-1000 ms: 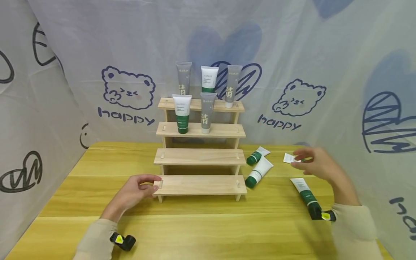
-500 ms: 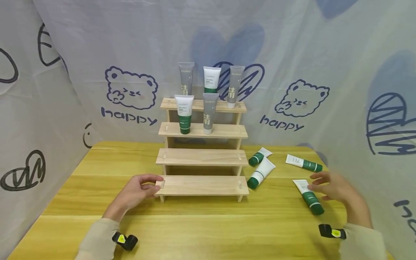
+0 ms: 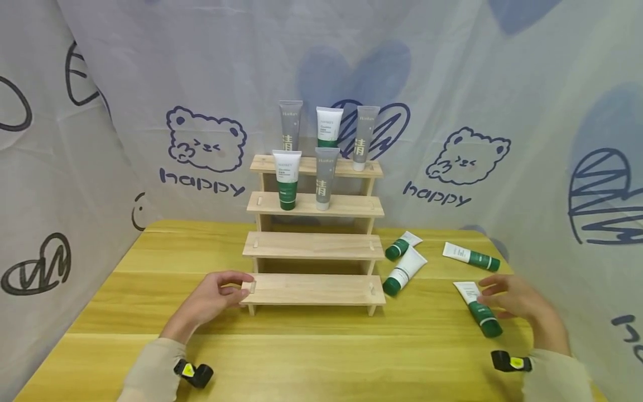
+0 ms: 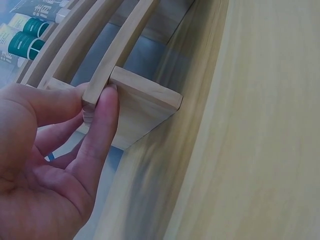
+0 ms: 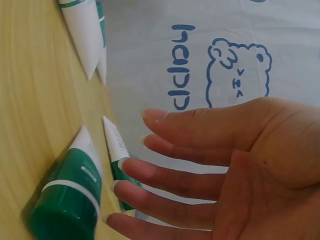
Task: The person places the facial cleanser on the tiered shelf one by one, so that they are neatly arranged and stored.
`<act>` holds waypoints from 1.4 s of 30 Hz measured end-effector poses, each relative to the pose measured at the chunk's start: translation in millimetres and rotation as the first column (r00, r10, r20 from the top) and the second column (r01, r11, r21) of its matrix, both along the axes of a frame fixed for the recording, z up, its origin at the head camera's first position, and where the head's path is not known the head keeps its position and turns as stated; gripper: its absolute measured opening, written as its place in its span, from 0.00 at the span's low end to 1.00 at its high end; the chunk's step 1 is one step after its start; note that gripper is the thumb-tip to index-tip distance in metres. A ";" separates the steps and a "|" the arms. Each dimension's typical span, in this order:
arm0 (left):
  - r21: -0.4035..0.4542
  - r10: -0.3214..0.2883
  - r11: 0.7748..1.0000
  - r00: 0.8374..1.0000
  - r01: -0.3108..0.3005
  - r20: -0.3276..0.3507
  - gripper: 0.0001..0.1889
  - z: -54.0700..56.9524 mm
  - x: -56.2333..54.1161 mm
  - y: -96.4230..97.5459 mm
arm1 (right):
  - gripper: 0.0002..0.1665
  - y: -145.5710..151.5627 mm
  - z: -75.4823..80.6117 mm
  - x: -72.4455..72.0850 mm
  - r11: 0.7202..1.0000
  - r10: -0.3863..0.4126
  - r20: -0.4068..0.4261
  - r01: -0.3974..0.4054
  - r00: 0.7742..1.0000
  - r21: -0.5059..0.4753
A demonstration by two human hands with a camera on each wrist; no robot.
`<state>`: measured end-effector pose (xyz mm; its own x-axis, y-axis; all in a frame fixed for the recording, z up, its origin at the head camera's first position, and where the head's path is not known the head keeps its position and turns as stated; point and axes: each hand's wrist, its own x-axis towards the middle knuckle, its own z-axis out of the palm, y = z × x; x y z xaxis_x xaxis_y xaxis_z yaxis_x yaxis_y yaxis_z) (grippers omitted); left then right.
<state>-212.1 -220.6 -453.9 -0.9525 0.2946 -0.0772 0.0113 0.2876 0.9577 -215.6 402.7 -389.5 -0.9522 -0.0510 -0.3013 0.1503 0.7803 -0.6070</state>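
Note:
A stepped wooden display stand (image 3: 315, 289) stands mid-table. My left hand (image 3: 213, 296) pinches the left end of its lowest step, thumb on one face and a finger on the other in the left wrist view. My right hand (image 3: 517, 301) hovers at a white-and-green squeeze tube (image 3: 479, 310) lying on the table, fingers spread and holding nothing. In the right wrist view that tube (image 5: 70, 192) lies beyond the fingertips, with a gap between. Behind it lies another white-and-green tube (image 3: 471, 256).
Two more white-and-green tubes (image 3: 404, 271) lie beside the stand's right side. Upright on the upper two steps are grey tubes (image 3: 326, 178) and white-and-green tubes (image 3: 287, 180). A printed cloth (image 3: 201, 67) hangs behind and along both sides of the wooden table (image 3: 321, 363).
My right hand has moved from the far right tube toward me, to the nearer tube, and lowered slightly. The left hand keeps its grip on the step. The view has shifted a little.

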 end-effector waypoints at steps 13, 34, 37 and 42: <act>-0.013 0.013 1.000 1.000 -0.013 0.021 0.19 -3.6 0.5 0.8 | 0.32 18.3 -24.2 2.6 1.000 -0.016 0.048 0.016 0.999 0.005; 0.013 -0.017 1.000 1.000 0.017 -0.002 0.20 -4.1 -2.1 -1.2 | 0.39 25.9 -36.7 -5.0 0.998 -0.056 0.162 0.062 0.985 -0.032; 0.010 -0.014 1.000 1.000 0.014 0.000 0.20 -3.2 -2.0 -0.8 | 0.40 23.7 -35.8 -5.3 0.997 -0.066 0.161 0.072 0.985 -0.032; 0.006 -0.011 1.000 1.000 0.011 -0.001 0.20 -2.3 -2.5 -0.4 | 0.40 21.6 -33.9 -5.8 0.997 -0.072 0.151 0.076 0.986 -0.022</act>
